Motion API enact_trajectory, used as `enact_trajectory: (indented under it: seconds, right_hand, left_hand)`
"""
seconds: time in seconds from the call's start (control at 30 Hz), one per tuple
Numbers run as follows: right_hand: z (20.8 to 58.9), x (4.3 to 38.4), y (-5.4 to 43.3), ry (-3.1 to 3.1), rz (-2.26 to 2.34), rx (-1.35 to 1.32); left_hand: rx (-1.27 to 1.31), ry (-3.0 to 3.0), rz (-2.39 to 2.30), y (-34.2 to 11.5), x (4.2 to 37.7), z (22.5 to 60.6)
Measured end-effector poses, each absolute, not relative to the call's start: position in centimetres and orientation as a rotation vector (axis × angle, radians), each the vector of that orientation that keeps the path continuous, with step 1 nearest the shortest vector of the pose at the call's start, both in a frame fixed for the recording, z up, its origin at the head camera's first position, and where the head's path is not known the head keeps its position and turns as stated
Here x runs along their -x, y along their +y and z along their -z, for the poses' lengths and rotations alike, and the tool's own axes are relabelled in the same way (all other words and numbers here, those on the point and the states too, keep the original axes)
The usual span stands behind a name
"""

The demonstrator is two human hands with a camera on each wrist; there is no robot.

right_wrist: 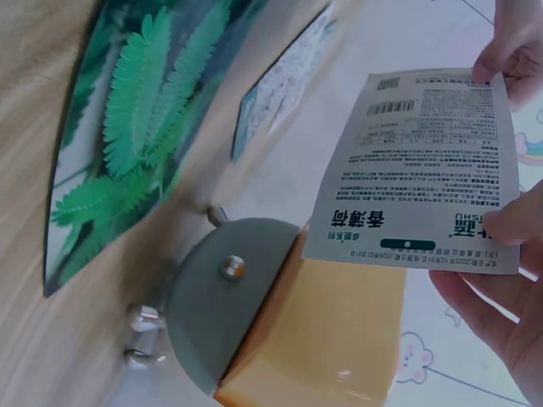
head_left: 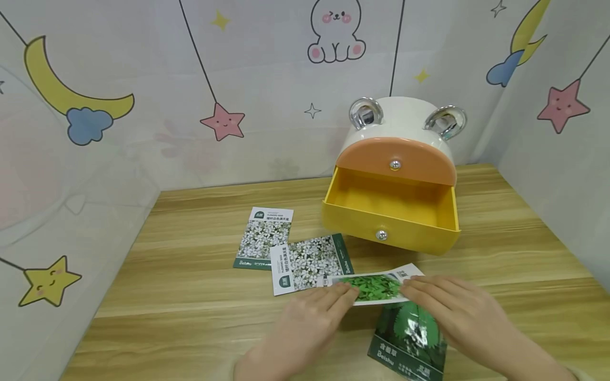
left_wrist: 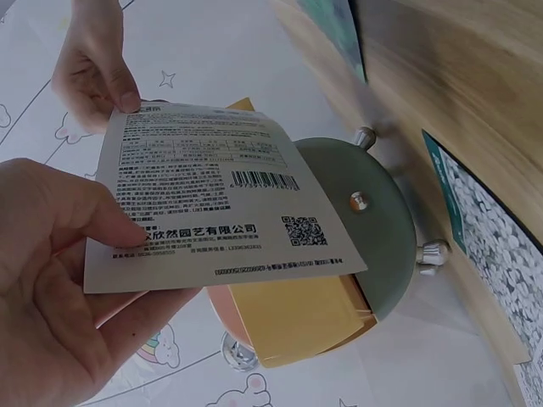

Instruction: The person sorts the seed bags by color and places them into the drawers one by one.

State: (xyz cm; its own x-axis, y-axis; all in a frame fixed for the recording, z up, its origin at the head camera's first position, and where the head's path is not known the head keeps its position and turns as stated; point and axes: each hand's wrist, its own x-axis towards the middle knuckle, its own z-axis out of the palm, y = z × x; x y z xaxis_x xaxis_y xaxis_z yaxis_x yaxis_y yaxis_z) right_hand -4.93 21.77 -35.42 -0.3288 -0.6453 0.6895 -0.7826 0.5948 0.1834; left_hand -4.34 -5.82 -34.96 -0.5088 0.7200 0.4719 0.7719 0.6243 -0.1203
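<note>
The surface carries the cabinet; its yellow drawer stands extended, presumably for access. Left hand and right hand pinch opposite ends of the leaf-print packet, apparently to support it evenly, above the surface in front of the drawer.

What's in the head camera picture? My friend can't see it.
The left hand and right hand hold a leafy packet between them. Two flowery packets and a dark green packet lie on the wooden table; behind stands a cabinet with its yellow drawer open.
</note>
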Motion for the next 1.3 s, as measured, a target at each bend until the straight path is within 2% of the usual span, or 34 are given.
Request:
enact_trajectory:
  seconds: [0.5, 1.3]
  right_hand:
    - [31.9, 4.2, 21.3, -1.893, -0.338, -1.124]
    - [29.2, 4.3, 21.9, -2.033, -0.261, -1.043]
  left_hand:
    - [1.209, -2.262, 0.291, -6.4, 4.4, 32.7]
    - [1.106, -1.984, 0.292, -5.4, 7.5, 30.8]
